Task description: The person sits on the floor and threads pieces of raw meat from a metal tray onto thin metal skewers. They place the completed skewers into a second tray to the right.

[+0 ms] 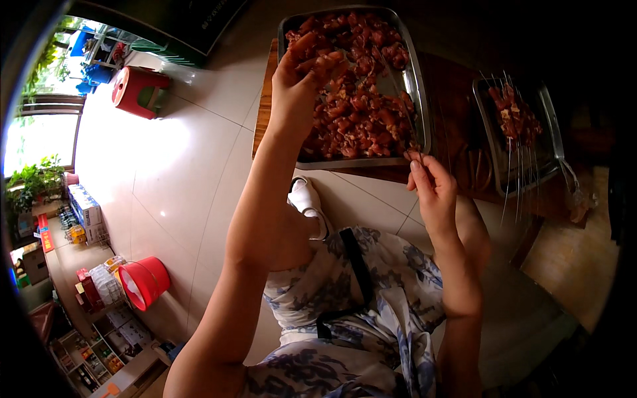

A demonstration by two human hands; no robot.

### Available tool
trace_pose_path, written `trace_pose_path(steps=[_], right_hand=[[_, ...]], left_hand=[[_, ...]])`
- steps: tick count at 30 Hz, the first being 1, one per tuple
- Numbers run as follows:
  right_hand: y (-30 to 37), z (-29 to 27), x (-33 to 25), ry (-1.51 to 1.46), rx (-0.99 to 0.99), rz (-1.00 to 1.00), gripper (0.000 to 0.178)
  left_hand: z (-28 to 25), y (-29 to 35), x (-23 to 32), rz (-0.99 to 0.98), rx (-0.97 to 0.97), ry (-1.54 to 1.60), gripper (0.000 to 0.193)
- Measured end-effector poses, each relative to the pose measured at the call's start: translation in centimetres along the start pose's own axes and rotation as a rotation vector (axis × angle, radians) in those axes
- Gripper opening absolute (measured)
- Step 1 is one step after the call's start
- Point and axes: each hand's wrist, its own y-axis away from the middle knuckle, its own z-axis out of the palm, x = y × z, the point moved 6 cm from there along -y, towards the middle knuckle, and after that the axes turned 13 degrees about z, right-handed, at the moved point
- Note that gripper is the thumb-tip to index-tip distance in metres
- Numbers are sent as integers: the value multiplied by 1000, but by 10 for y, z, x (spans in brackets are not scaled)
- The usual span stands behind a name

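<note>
A large metal tray (419, 99) full of raw, reddish cut meat (361, 126) lies at the top of the head view. My left hand (295, 83) reaches over its left side, fingers curled around a piece of meat among the others. Near the tray's front right corner, my right hand (431, 186) pinches the end of a thin metal skewer, which is hard to trace against the tray. To the right, a smaller metal tray (552, 109) holds several skewers threaded with meat (514, 116), their bare ends sticking out over the near rim.
Both trays rest on a dark wooden table (264, 109). A crumpled clear plastic bag (578, 199) hangs by the smaller tray. On the tiled floor to the left are a red stool (141, 91) and a red bucket (144, 284). Shelves (99, 351) stand at the lower left.
</note>
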Motion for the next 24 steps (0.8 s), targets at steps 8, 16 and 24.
trace_pose_path(steps=[8, 16, 24], right_hand=[[1, -1, 0, 10, -25, -18, 18], [3, 2, 1, 26, -41, -33, 16], [2, 1, 3, 45, -19, -46, 16]], left_hand=[[8, 6, 4, -72, -13, 160, 53], [5, 5, 1, -49, 32, 164, 61], [9, 8, -2, -79, -16, 127, 67]])
